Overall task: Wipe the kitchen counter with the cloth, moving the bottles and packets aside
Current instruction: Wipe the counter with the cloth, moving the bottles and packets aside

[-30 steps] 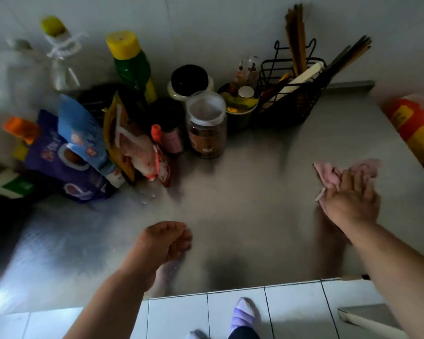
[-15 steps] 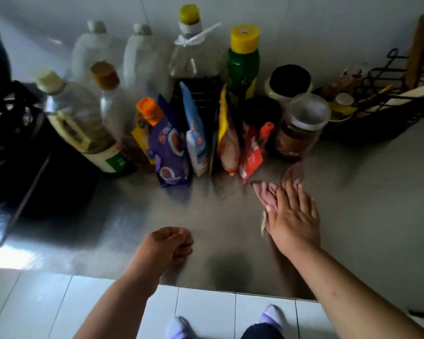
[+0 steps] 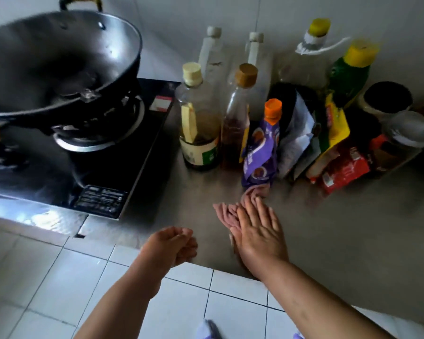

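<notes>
My right hand (image 3: 257, 231) lies flat, fingers spread, pressing a pink cloth (image 3: 227, 211) onto the steel counter (image 3: 340, 228). The cloth's far end reaches the foot of a purple pouch with an orange cap (image 3: 261, 152). My left hand (image 3: 171, 245) is loosely curled at the counter's front edge and holds nothing. Behind the cloth stand oil bottles (image 3: 200, 123), an amber bottle (image 3: 236, 123), a green bottle with a yellow cap (image 3: 348, 74), and white, yellow and red packets (image 3: 338, 162).
A gas stove (image 3: 123, 167) with a large dark wok (image 3: 59, 64) fills the left. Jars (image 3: 387, 99) stand at the far right against the wall. White tiles (image 3: 230, 289) face the counter's front edge; bare steel stretches to the right of my hand.
My right hand has swept the cloth leftward across the counter, from the right side to in front of the purple pouch. The view turned left, bringing in the stove and wok.
</notes>
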`<action>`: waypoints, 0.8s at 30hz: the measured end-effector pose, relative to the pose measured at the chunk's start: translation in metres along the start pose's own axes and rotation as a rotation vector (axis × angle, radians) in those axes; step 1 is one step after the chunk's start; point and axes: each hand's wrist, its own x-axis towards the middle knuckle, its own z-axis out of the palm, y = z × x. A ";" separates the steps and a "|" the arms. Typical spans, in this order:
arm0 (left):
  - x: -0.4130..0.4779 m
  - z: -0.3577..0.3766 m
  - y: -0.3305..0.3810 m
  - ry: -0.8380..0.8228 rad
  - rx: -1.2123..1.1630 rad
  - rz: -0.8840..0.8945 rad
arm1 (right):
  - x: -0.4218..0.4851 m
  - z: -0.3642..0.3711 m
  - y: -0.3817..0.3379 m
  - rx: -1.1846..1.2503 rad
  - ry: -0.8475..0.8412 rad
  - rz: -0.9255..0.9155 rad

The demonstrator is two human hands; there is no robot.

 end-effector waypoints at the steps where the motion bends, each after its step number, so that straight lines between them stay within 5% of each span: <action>1: -0.003 -0.006 -0.001 0.011 0.015 0.007 | 0.008 0.002 -0.010 0.002 -0.008 -0.060; 9: -0.017 -0.049 -0.006 0.250 -0.133 0.049 | 0.047 0.006 -0.103 0.051 -0.138 -0.398; 14: -0.016 -0.041 -0.005 0.358 -0.238 0.095 | 0.013 0.007 -0.090 0.136 -0.158 -0.715; 24: -0.015 0.074 0.002 0.169 -0.080 0.064 | -0.062 -0.008 0.053 0.011 -0.122 -0.627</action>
